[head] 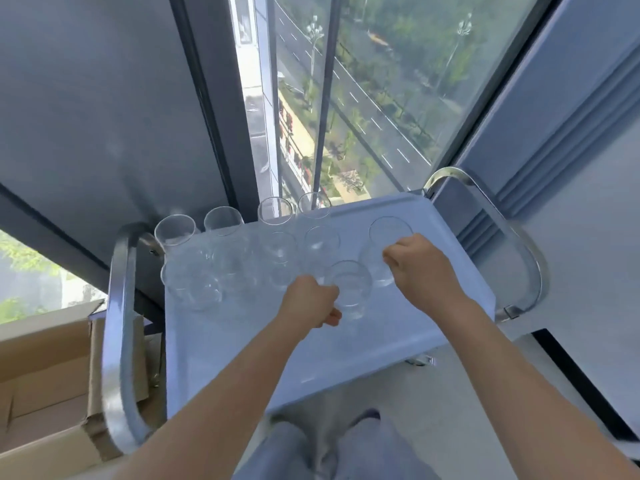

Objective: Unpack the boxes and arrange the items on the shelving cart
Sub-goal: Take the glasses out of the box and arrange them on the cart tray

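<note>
Reaching forward over the cart's top shelf (pixel 398 344), both arms extend; left hand (pixel 311 303) curls round a clear glass (pixel 349 289) near the middle, right hand (pixel 420 263) grips another glass (pixel 381 258) just beyond

No legible text, labels, brands or numbers, cardboard box (pixel 45 375) at lower left plain, glasses (pixel 348 289) unmarked, shelving cart (pixel 311 358) top unmarked
</note>
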Demonstrator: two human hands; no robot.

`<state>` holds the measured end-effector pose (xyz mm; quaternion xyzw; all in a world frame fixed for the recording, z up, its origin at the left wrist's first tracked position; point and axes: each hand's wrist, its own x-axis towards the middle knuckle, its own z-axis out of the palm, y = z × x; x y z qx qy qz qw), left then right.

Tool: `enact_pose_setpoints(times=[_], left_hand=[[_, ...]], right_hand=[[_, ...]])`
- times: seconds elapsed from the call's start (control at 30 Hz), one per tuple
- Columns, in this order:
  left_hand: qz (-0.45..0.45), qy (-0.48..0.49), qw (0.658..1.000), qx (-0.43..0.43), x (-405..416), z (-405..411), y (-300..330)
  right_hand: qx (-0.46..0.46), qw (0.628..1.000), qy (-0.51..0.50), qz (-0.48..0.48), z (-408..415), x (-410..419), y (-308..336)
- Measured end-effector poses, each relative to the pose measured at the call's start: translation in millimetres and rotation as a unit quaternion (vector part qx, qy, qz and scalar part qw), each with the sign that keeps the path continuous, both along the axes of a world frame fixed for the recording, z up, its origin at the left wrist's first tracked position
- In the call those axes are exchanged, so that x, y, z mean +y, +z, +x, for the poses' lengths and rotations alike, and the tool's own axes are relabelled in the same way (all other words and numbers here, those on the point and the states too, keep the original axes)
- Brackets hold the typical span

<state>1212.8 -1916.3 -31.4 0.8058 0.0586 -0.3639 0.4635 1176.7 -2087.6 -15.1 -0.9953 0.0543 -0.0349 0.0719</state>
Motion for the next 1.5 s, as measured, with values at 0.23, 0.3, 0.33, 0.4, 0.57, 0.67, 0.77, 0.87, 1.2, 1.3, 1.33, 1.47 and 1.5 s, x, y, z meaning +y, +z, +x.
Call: enact_pose_setpoints(times=[0.23,0.3,0.33,0.4,0.57,0.67,0.77,0.87,1.2,1.3,1.33,1.47,1.5], left_hand=[[-0.073,0.164,0.979,0.094,-58.0,20.7,-19.4],[-0.075,0.211,0.970,0.099,-75.3,24.8,-23.8],[-0.077,0.235,0.964,0.100,-83.4,27.0,-25.4],[-0.077,0.282,0.951,0.104,-98.5,32.0,-28.5],[-0.078,0.376,0.917,0.112,-131.6,40.2,-36.3],[-0.074,0.410,0.902,0.115,-144.2,41.9,-40.9],[-0.069,0.436,0.891,0.109,-152.5,44.2,-43.9],[-0.074,0.459,0.879,0.103,-159.5,48.7,-44.8],[-0.078,0.471,0.875,0.076,-162.1,51.3,-48.6],[-0.080,0.455,0.884,0.073,-157.2,48.9,-49.3],[-0.081,0.449,0.887,0.072,-155.5,47.7,-49.2],[-0.087,0.412,0.905,0.053,-145.1,43.8,-46.5],[-0.084,0.396,0.914,0.040,-140.3,41.7,-44.8]], right_hand=[[0.025,0.997,0.069,0.001,76.8,-44.2,-27.7],[0.034,0.994,0.101,-0.003,98.2,-52.7,-36.7],[0.038,0.992,0.119,-0.003,107.8,-56.4,-40.4],[0.042,0.987,0.153,0.002,125.4,-62.9,-46.5],[0.029,0.975,0.220,0.008,159.6,-68.3,-56.2],[0.031,0.969,0.247,0.006,172.6,-66.4,-61.5],[0.040,0.967,0.253,0.003,179.7,-66.3,-68.1],[0.056,0.967,0.249,0.007,181.4,-67.8,-73.2],[0.099,0.957,0.270,0.044,175.5,-69.9,-72.3],[0.101,0.958,0.265,0.049,168.2,-71.0,-71.2],[0.097,0.959,0.262,0.048,165.9,-70.9,-70.0],[0.037,0.973,0.217,0.068,156.3,-64.4,-59.4],[0.027,0.974,0.211,0.074,153.1,-60.0,-55.9]])
